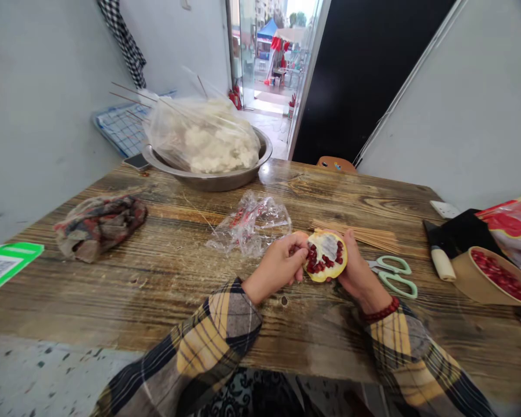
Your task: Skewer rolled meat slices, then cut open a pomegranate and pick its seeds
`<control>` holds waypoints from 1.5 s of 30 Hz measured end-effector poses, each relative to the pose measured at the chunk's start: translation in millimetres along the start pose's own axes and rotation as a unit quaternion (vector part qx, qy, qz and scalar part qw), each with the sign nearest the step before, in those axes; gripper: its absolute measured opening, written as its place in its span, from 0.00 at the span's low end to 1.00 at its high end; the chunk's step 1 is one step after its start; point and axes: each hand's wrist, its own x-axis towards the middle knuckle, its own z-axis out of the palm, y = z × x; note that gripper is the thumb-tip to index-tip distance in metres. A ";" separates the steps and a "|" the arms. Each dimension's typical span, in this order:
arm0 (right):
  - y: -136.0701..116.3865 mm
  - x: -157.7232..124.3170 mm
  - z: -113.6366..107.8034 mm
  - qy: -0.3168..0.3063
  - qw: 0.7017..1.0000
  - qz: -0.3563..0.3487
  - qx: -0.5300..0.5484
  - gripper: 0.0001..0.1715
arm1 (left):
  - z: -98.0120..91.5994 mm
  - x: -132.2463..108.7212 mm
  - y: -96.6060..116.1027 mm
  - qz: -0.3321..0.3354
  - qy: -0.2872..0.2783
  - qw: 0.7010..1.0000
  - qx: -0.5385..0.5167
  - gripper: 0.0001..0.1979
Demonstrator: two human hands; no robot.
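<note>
A cut pomegranate piece (325, 256) with yellow rind, white pith and dark red seeds is held above the wooden table (165, 301). My right hand (358, 269) is wrapped round its right side and back, with a red bead bracelet at the wrist. At its left edge, the bent fingers of my left hand (282, 260) are pinched together against the rind and seeds. Just behind the hands lie thin wooden sticks (360, 231) and crumpled clear plastic (254, 223). Green-handled scissors (395, 275) rest to the right of my right hand.
A metal bowl (217, 182) holds a plastic bag of white lumpy food at the back. A crumpled cloth (99, 223) and a green-framed code card (8, 266) lie left. At the right are a knife (440, 260) and a paper bowl (481, 281) of red seeds.
</note>
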 end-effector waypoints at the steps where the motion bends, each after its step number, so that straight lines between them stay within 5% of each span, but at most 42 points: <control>1: 0.2 0.1 -0.1 -0.001 1.000 -0.002 0.001 0.36 | 0.0 0.1 -0.1 -0.002 -0.001 1.000 0.001 0.07; 11: 1.1 1.6 -1.1 -0.006 0.999 -0.037 0.021 0.31 | -1.3 2.0 2.2 -0.011 -0.013 0.999 -0.047 0.13; 20: -0.2 4.0 -7.5 -0.022 0.998 0.014 0.052 0.37 | -7.7 4.5 9.0 -0.042 -0.009 0.944 -0.326 0.03; 30: 1.9 1.6 -1.0 -0.026 0.998 -0.007 0.065 0.34 | -4.4 5.3 -2.5 -0.052 -0.005 0.976 -0.212 0.19; 39: -0.8 1.3 -2.0 -0.013 0.998 0.001 0.063 0.34 | -6.2 6.1 3.6 -0.068 0.000 0.963 -0.261 0.08; 45: 1.0 -2.5 3.5 -0.020 0.999 -0.033 0.027 0.32 | -2.3 6.9 -1.7 -0.012 0.052 0.996 -0.065 0.18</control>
